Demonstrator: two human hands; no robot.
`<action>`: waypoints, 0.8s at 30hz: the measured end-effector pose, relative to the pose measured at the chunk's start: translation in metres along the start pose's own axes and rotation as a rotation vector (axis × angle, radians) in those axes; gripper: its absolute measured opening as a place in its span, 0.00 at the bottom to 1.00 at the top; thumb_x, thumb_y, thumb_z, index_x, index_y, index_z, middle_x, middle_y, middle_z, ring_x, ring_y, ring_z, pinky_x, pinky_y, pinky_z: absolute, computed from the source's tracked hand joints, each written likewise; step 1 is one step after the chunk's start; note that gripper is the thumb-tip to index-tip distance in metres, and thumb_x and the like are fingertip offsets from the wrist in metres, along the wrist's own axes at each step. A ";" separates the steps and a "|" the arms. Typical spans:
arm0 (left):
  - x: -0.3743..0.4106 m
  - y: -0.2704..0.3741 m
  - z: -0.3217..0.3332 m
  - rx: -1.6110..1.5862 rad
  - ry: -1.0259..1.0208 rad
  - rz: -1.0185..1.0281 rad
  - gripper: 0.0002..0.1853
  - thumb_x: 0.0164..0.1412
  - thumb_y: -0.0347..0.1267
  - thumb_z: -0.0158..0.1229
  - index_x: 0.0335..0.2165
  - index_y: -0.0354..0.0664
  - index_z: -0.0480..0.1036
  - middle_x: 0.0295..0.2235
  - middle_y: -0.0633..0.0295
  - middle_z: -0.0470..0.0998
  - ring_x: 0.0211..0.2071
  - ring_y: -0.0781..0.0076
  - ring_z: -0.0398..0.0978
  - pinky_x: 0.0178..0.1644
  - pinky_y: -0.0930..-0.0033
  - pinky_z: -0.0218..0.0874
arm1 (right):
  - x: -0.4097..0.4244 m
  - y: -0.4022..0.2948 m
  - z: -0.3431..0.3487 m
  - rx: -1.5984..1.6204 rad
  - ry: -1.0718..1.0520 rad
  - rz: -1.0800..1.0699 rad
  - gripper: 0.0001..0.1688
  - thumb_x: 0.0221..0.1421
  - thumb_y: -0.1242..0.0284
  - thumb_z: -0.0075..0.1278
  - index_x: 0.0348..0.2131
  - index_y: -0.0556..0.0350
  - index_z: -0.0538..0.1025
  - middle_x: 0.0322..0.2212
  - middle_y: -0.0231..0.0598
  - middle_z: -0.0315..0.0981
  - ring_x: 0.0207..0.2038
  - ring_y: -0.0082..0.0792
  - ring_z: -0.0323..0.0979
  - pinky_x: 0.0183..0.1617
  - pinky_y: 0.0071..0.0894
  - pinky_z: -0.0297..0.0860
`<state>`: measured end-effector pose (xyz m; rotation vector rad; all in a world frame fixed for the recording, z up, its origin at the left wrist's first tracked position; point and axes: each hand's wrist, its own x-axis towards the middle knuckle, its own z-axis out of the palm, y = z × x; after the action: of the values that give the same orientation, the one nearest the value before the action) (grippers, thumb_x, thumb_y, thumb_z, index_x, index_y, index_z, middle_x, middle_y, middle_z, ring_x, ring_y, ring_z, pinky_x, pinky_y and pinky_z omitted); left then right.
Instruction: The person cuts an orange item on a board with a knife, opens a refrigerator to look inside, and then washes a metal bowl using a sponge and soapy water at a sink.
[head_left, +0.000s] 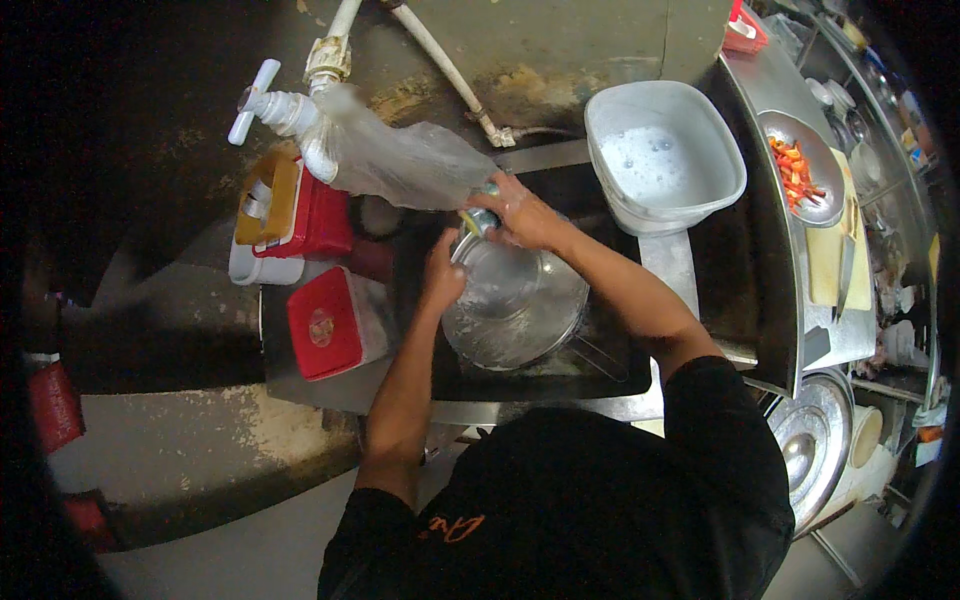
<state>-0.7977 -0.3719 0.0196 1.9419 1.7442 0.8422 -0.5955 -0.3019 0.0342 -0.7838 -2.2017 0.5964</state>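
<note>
A metal pan (502, 330) lies tilted over the dark sink basin (420, 375), its wire-like handle (600, 358) towards the lower right. My left hand (442, 276) grips the pan's left rim, thumb on top. In my right hand (525, 214) is a scrubbing sponge (480, 220), partly hidden by the fingers and pressed to the far rim. Clear plastic film (405, 161) hangs from the white tap (319, 154) and reaches down to my right hand. Whether water runs through it I cannot tell.
Right of the sink stands a white tub (664, 161) of soapy water. Red-and-white containers (322, 326) stand at the left. Further right, a metal bowl (806, 169) holds cut red peppers beside a knife (847, 255) on a cutting board (823, 274). Pipes (442, 64) run along the wall.
</note>
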 end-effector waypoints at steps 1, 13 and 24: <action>-0.001 0.011 -0.005 -0.025 -0.050 -0.058 0.23 0.38 0.16 0.46 0.39 0.38 0.65 0.35 0.49 0.71 0.41 0.48 0.68 0.45 0.62 0.57 | 0.000 0.006 0.000 0.006 0.005 0.009 0.33 0.36 0.75 0.55 0.47 0.41 0.67 0.45 0.53 0.58 0.49 0.55 0.58 0.51 0.45 0.60; -0.013 0.010 -0.039 0.125 -0.017 -0.107 0.27 0.43 0.24 0.55 0.46 0.42 0.63 0.41 0.50 0.69 0.43 0.57 0.68 0.47 0.61 0.59 | -0.024 0.026 0.028 0.017 -0.025 0.119 0.26 0.31 0.76 0.56 0.37 0.46 0.71 0.37 0.49 0.68 0.39 0.50 0.68 0.41 0.43 0.67; 0.008 -0.028 -0.054 0.325 -0.153 -0.036 0.21 0.46 0.27 0.52 0.43 0.36 0.69 0.34 0.44 0.73 0.37 0.46 0.71 0.42 0.55 0.62 | -0.011 0.025 0.012 0.020 0.187 0.056 0.29 0.32 0.72 0.57 0.41 0.44 0.69 0.39 0.44 0.67 0.40 0.48 0.68 0.42 0.42 0.66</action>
<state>-0.8544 -0.3652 0.0423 2.1039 1.9098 0.4028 -0.5898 -0.2940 0.0064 -0.8579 -2.0060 0.5484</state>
